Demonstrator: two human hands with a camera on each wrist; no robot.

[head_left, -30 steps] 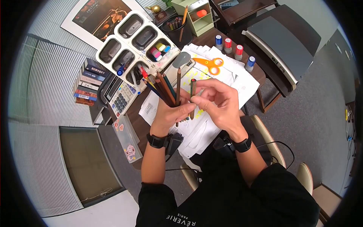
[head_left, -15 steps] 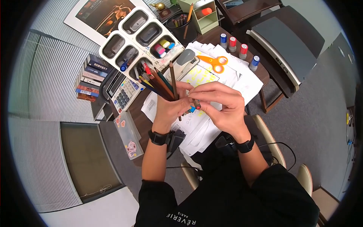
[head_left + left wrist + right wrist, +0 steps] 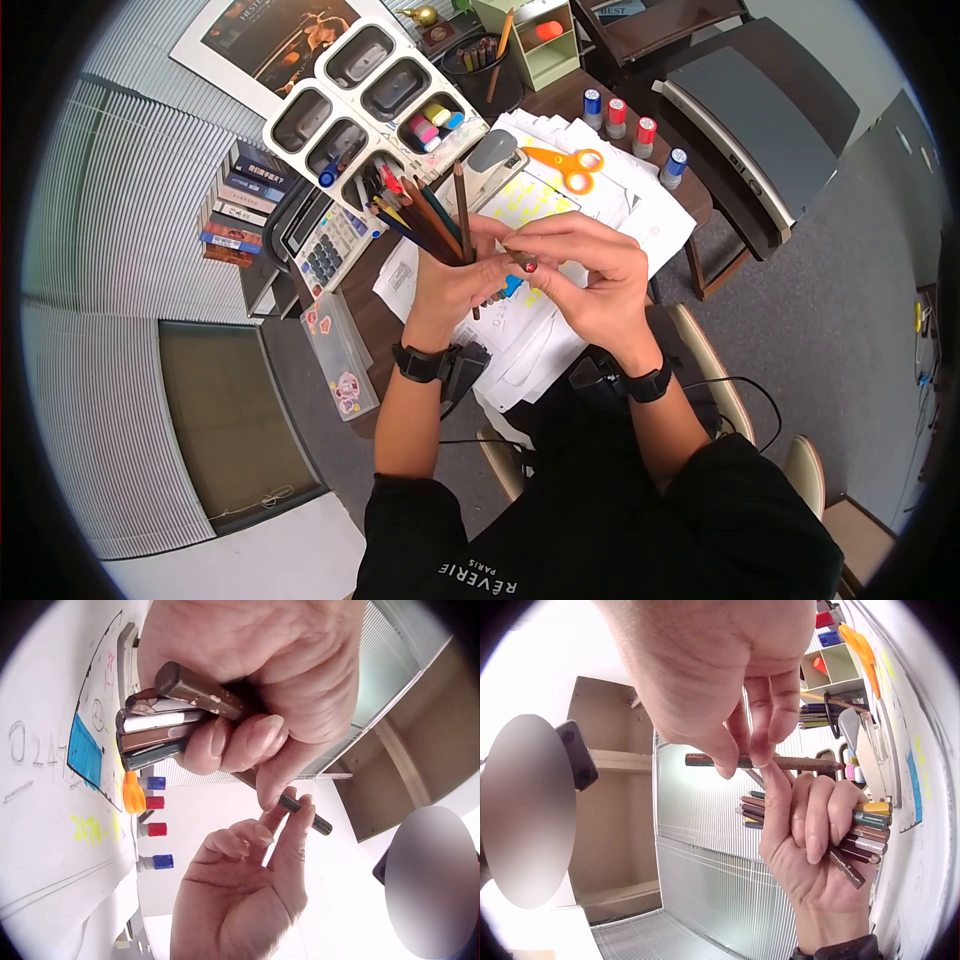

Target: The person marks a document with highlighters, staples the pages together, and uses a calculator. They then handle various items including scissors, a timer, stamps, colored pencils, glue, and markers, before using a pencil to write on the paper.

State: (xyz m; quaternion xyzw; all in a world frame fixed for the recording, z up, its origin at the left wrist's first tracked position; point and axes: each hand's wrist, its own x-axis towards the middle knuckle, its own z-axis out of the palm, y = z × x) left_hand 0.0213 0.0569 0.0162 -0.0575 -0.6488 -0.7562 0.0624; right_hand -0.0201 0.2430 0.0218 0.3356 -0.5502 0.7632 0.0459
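Observation:
My left hand (image 3: 445,300) grips a bundle of coloured pencils (image 3: 432,225), brown, dark green, blue and others, their points upward in the head view. Their blunt ends (image 3: 870,834) stick out below the curled fingers in the right wrist view. Between thumb and fingertips, my right hand (image 3: 600,275) pinches a single dark pencil (image 3: 802,763) with a red mark on its end. That end faces the head camera, while the sharpened tip points away. The left index finger reaches right up to this pencil in the right wrist view. Both hands are above the papers (image 3: 650,220).
Orange scissors (image 3: 580,178) and a grey-white stapler-like tool (image 3: 492,152) lie on the papers. Red and blue capped bottles (image 3: 615,112) line the right edge. Behind the hands stand a white organizer (image 3: 385,137) and a black mesh pencil cup (image 3: 495,88); a calculator (image 3: 325,258) sits left.
The single pencil stood nearly upright in my right fingers a second ago. It has since tipped over, its red-marked end swinging down toward me. The left hand keeps its bundle.

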